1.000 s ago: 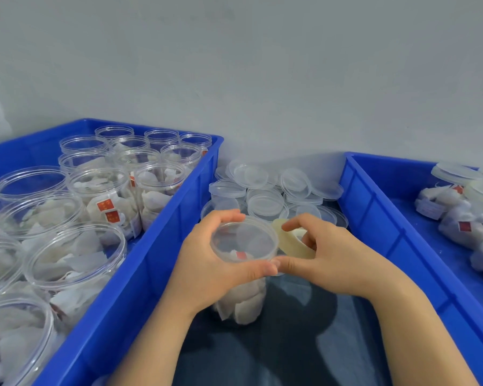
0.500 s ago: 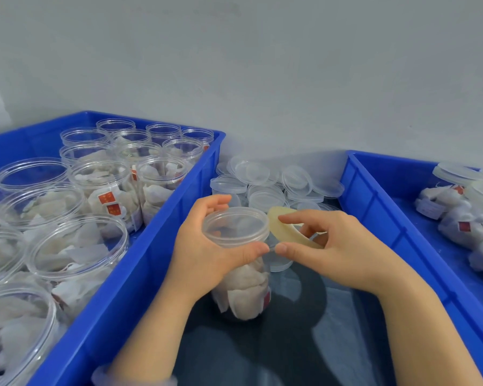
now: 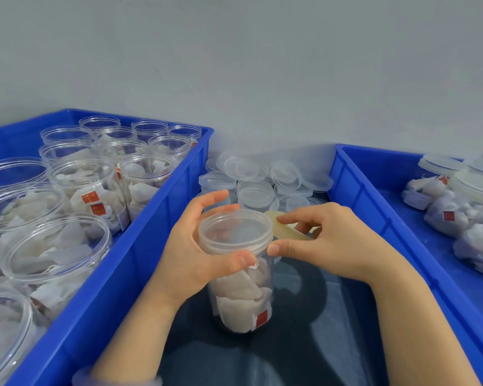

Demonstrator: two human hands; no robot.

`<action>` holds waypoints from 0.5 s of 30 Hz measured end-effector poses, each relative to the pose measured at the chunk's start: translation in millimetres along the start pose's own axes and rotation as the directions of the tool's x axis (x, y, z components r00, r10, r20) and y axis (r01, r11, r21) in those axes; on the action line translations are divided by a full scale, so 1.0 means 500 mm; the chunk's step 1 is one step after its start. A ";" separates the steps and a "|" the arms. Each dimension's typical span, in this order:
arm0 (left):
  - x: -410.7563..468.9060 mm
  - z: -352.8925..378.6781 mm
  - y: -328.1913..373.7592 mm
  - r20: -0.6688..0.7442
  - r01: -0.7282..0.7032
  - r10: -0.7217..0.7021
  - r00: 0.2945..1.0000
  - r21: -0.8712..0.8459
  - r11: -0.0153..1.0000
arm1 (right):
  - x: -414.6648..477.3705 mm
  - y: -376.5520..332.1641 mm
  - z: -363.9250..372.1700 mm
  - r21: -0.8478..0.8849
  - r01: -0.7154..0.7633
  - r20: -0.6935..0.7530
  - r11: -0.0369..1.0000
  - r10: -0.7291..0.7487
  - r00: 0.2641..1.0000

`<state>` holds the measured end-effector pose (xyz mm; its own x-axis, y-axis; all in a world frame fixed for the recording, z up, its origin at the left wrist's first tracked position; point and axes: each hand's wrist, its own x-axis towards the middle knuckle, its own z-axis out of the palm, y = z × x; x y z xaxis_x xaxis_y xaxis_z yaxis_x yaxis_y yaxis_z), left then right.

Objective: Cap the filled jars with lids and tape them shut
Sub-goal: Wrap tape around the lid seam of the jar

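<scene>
Right hand [image 3: 340, 240] has closed in at frame centre — thumb on the lid [image 3: 236, 232] seam, fingers pinching the tape roll [image 3: 280, 230]; left hand [image 3: 190, 246] clamps the jar [image 3: 240, 299] steady for taping.

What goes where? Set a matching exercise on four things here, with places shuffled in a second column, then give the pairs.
Things
1. capped jar
2. tape roll
3. loose lids
4. open jars

Places
a. held in the right hand
b. standing in the left blue crate
c. gripped by the left hand
d. piled at the foot of the wall

Pairs: 1-c, 2-a, 3-d, 4-b.
</scene>
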<state>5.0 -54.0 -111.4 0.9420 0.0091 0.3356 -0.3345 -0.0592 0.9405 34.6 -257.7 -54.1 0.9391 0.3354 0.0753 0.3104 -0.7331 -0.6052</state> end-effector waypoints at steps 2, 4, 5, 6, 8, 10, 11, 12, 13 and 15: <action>-0.002 0.002 -0.004 0.034 0.038 -0.037 0.999 -0.031 0.999 | 0.000 -0.003 0.003 -0.007 -0.006 -0.027 1.000 0.006 1.000; -0.002 0.007 -0.006 0.032 0.073 -0.071 0.997 -0.064 0.995 | 0.001 -0.010 0.008 -0.004 -0.009 -0.048 1.000 0.009 0.999; -0.002 0.008 -0.008 0.010 0.082 -0.081 0.997 -0.067 0.994 | 0.001 -0.013 0.010 -0.012 -0.011 -0.049 1.000 0.010 0.999; -0.001 0.009 -0.009 -0.018 0.089 -0.090 0.996 -0.065 0.994 | 0.002 -0.016 0.013 -0.026 -0.008 -0.042 1.000 0.007 0.999; 0.002 0.010 -0.008 -0.059 0.103 -0.105 0.993 -0.043 0.994 | 0.001 -0.017 0.015 -0.052 -0.008 -0.024 0.999 0.006 1.000; 0.002 0.011 -0.007 -0.070 0.100 -0.101 0.992 -0.019 0.995 | -0.001 -0.017 0.012 -0.043 -0.024 -0.011 0.999 0.024 1.000; 0.002 0.011 -0.006 -0.069 0.092 -0.092 0.993 -0.012 0.996 | -0.002 -0.015 0.008 -0.030 -0.031 0.004 0.999 0.031 1.000; 0.001 0.010 -0.004 -0.068 0.083 -0.083 0.994 -0.007 0.997 | -0.003 -0.012 0.003 -0.013 -0.035 0.026 0.999 0.036 0.999; 0.001 0.009 -0.003 -0.068 0.075 -0.075 0.995 -0.001 0.997 | -0.004 -0.008 -0.002 0.012 -0.036 0.052 0.999 0.035 0.998; 0.000 0.005 0.002 -0.052 0.057 -0.057 0.997 0.014 0.998 | -0.007 -0.001 -0.010 0.054 -0.026 0.096 0.998 0.021 0.995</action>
<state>5.0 -56.5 -110.8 0.9567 0.0640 0.2840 -0.2794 -0.0724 0.9574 31.9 -261.4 -49.9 0.9266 0.3758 -0.0140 0.2776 -0.7087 -0.6486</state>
